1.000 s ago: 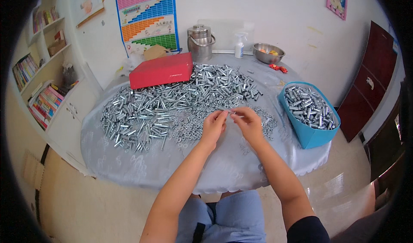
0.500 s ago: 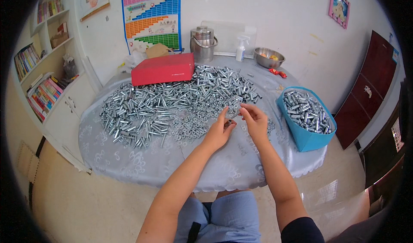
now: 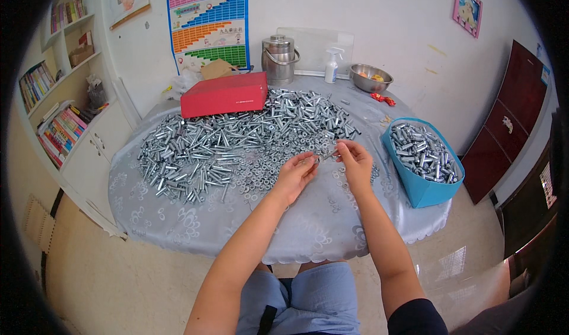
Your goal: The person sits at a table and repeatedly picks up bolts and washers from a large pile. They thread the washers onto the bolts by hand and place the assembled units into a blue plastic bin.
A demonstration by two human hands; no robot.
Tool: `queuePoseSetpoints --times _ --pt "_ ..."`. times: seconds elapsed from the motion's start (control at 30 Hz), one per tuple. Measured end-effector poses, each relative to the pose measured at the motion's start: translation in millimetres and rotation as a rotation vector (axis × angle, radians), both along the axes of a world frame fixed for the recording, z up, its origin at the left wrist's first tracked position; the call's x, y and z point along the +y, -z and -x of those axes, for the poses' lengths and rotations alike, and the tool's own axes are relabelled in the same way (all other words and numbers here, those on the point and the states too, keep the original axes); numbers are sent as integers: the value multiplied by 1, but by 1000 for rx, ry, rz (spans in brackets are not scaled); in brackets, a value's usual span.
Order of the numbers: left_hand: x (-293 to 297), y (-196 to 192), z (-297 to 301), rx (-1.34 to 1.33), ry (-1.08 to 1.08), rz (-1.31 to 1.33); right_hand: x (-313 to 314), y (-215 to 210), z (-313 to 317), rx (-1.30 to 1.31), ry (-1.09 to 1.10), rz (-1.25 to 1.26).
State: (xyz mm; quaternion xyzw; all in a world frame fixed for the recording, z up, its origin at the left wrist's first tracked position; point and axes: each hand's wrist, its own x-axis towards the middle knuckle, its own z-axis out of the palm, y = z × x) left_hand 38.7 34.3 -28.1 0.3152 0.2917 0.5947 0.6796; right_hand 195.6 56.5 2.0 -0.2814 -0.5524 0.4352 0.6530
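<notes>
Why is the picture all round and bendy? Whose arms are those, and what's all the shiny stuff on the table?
The camera sits on a person's head and looks down, so its wide lens bends the edges. The arms are that person's own. The left hand and right hand hold a small metal bolt between them. On the round table lies a big pile of shiny bolts. A blue bin on the right holds more. Behind sit a red box, a metal pot, a spray bottle and a bowl.
</notes>
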Motion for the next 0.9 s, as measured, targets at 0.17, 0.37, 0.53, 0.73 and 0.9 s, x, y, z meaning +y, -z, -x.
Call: queuePoseSetpoints --times 0.17,0.37,0.53,0.73,0.9 --pt "-3 -3 -1 -24 22 4 1 3 2 -24 -7 2" --pt "-9 -9 -4 31 112 -12 -1 0 3 -40 -16 11" --pt "-12 -10 -7 145 189 -43 -1 -1 -1 -97 -1 21" --pt "-14 -10 -11 367 88 -181 -1 1 -3 -297 -78 -2" --pt "-9 -7 -6 467 -117 -301 -6 2 5 -385 -76 -169"
